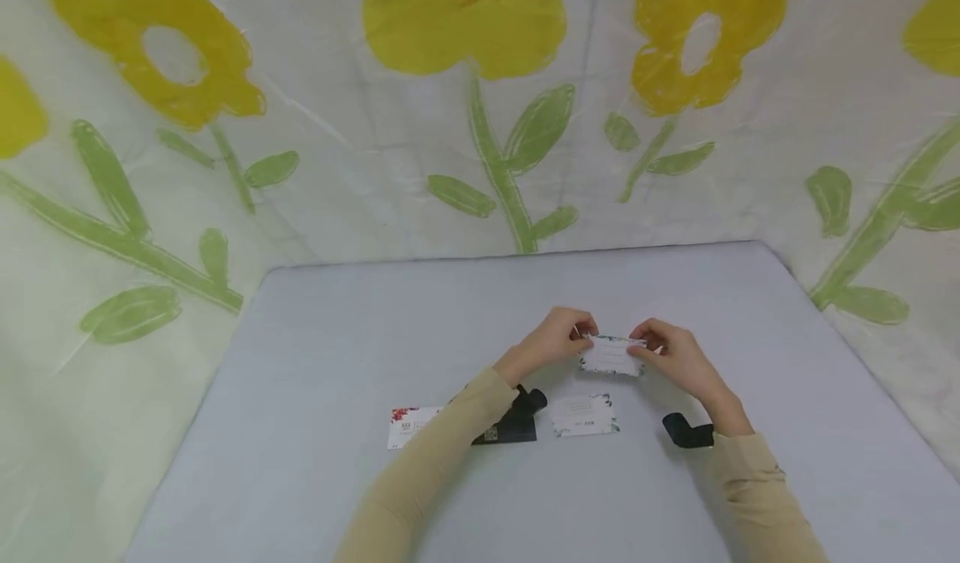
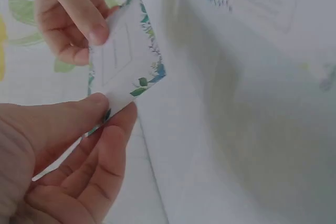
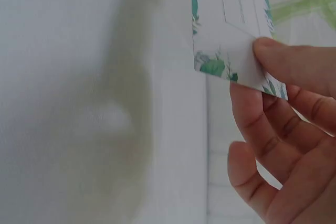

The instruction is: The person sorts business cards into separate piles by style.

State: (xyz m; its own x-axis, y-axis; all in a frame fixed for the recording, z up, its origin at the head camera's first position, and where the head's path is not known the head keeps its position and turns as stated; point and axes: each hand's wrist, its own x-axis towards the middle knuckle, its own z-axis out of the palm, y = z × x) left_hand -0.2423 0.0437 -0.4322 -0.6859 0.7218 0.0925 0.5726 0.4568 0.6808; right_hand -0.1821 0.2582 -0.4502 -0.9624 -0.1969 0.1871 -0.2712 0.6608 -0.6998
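Note:
A white card with a green and blue leaf border is held up off the table between both hands. My left hand pinches its left end between thumb and fingers, and my right hand pinches the right end the same way. In the left wrist view the card stands tilted, with the left thumb on its printed face. From the right wrist view the card's leafy corner shows beside the right thumb. Below it on the table lies another leaf-bordered card.
Left of that card lies a black card with a square code, partly behind the left sleeve. Farther left is a white card with red flowers. Black wrist gear sits by the right wrist. A flowered curtain hangs behind the table.

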